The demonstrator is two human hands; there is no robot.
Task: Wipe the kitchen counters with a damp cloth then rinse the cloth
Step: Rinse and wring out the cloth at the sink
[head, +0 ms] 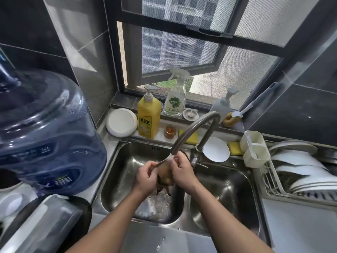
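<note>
Right under the faucet (196, 132) stream, left hand (145, 177) and right hand (182, 170) both grip the brown cloth (165, 175) (soaked, bunched) between them, over the left sink basin (118, 179).

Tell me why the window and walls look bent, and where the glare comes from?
Head view: the wide-angle lens bows the window frame and leans the walls; daylight through the window is the main light; it glints off the steel sink and the blue water jug; the cloth gripped between the left hand and right hand looks slightly smeared.
</note>
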